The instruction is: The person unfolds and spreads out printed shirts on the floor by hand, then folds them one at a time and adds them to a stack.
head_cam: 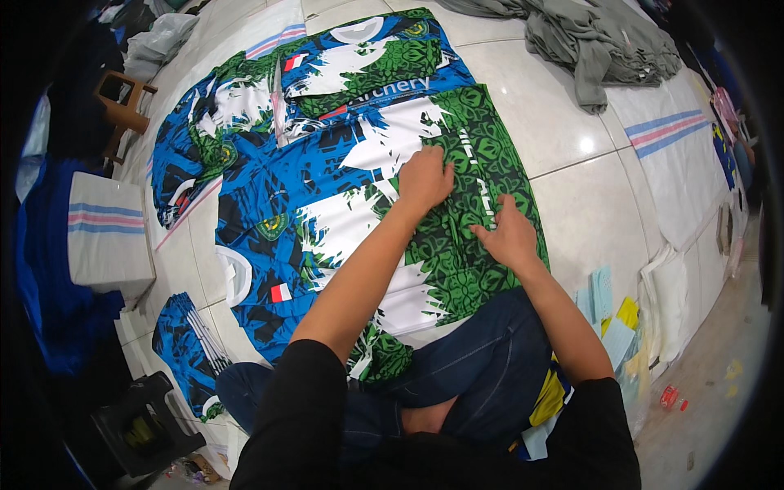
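A blue, green and white printed jersey (361, 202) lies spread flat before my crossed legs, its white collar (236, 275) at the left and its green hem to the right. My left hand (427, 180) rests on the green part with curled fingers; whether they pinch the cloth is hidden. Lower right, my right hand (511, 236) touches the same green area near white lettering, thumb and forefinger apart. A slight ridge runs in the cloth between both hands. Beyond it lies a folded jersey (367, 61) in the same print, with another jersey (208, 122) crumpled at its left.
Grey garments (600, 49) are heaped at the far right, by a striped white sack (667, 153). A striped box-shaped bundle (107, 245), a brown stool (119, 113) and a black stool (144, 422) stand left. Folded jerseys (187, 349) lie near my knee; a red-labelled bottle (672, 398) lies right.
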Tool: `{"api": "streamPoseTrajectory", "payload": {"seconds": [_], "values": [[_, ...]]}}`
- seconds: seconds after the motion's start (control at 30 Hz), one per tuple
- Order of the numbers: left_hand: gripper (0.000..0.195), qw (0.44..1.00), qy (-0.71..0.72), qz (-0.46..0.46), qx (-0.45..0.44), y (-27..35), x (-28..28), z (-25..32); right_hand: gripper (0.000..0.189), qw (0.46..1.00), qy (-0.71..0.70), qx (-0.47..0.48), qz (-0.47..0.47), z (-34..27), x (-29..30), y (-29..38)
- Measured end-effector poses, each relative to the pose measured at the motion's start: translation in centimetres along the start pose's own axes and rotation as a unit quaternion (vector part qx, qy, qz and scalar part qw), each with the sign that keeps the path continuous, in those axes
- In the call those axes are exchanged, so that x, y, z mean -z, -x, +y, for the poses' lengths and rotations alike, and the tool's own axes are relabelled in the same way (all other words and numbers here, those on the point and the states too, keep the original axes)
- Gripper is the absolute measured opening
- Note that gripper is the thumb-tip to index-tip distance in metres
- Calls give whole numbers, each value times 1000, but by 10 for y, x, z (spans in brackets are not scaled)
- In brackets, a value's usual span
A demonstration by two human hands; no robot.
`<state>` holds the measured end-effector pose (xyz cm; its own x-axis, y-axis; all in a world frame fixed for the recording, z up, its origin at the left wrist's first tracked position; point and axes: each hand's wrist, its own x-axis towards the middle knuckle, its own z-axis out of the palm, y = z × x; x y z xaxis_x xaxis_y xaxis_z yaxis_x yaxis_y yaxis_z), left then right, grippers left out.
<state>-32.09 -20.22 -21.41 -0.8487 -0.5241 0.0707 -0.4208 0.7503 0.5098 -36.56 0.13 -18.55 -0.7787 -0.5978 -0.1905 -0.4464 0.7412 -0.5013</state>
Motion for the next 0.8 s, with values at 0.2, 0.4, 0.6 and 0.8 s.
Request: {"api": "streamPoseTrajectory", "payload": {"seconds": [0.2, 0.4, 0.6, 0.8], "values": [[60, 1000, -10, 6, 21, 0, -2, 12, 42, 986, -98, -3, -132, 13, -7, -6], [93, 992, -7, -66, 104, -4, 14, 34, 31, 986, -119, 70, -90, -9, -1, 13], [47, 967, 140, -122, 172, -31, 25, -13, 27, 978, 15, 206, -18, -83, -9, 42], [25, 708, 661, -117, 217, 40, 100, -126, 43, 941, -15, 337, -38, -183, -47, 73]]}}
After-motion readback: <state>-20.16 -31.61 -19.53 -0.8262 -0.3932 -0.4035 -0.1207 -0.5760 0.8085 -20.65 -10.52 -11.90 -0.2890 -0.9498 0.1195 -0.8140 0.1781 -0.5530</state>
